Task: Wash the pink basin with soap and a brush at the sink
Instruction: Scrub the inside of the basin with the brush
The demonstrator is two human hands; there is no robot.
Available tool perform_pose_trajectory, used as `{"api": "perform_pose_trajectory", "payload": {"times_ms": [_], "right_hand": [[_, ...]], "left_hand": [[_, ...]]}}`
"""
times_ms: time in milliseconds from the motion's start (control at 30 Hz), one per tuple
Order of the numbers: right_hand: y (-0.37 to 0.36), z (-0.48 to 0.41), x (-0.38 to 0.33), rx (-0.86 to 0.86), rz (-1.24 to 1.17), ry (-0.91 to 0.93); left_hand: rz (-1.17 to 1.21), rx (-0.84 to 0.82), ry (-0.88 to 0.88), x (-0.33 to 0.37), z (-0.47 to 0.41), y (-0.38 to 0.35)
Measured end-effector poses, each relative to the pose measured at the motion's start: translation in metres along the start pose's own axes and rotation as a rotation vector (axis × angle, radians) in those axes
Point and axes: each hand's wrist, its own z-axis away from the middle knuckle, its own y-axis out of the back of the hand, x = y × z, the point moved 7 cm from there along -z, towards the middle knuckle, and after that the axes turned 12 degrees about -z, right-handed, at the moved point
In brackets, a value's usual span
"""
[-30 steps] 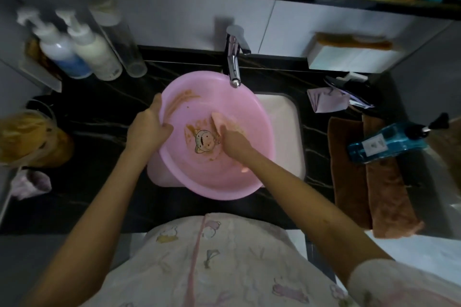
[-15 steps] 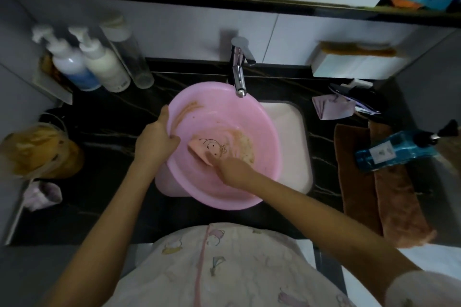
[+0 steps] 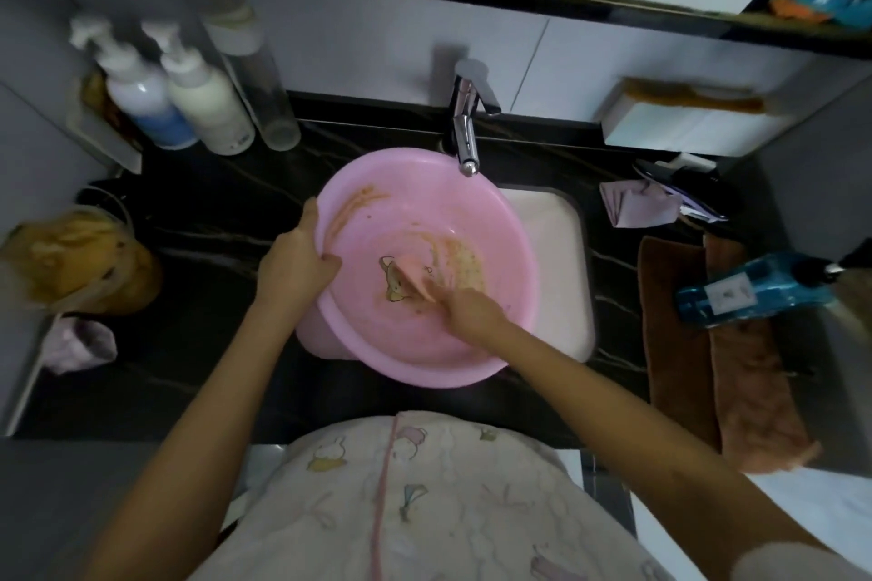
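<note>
The right hand (image 3: 472,309) has its fingers curled round the handle of a pink brush (image 3: 415,278), though blur hides the exact finger placement. The brush head lies on the floor of the pink basin (image 3: 495,340), beside a cartoon print (image 3: 392,285). The left hand (image 3: 295,264) grips the basin's left rim, thumb hooked inside. The basin sits over the white sink (image 3: 552,259), its far rim under the faucet (image 3: 465,142). Orange-brown residue (image 3: 465,259) streaks the floor, with another smear high on the left wall. The scrubbing would likely go best with firm, overlapping strokes across the floor patch, the left hand bracing against each push, then turning the basin to reach the wall smear.
</note>
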Motion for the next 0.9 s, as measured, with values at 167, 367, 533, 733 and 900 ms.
{"api": "perform_pose_trajectory", "payload": {"times_ms": [167, 367, 533, 733, 900], "right_hand": [[0.009, -0.024, -0.032, 0.053, -0.034, -0.004], [0.000, 0.006, -0.002, -0.061, 0.176, 0.075], [0.029, -0.018, -0.009, 0.094, -0.005, -0.070], [-0.016, 0.034, -0.029, -0.137, 0.195, 0.146], [0.035, 0.002, 0.025, 0.136, 0.115, -0.249]], "left_hand": [[0.007, 0.009, -0.003, 0.002, -0.002, 0.000], [0.018, -0.008, 0.002, -0.005, 0.000, -0.005], [0.018, 0.011, -0.003, 0.001, -0.001, -0.001], [0.004, 0.009, -0.004, -0.001, 0.002, -0.003], [0.048, 0.022, -0.002, 0.000, 0.003, -0.004]]}}
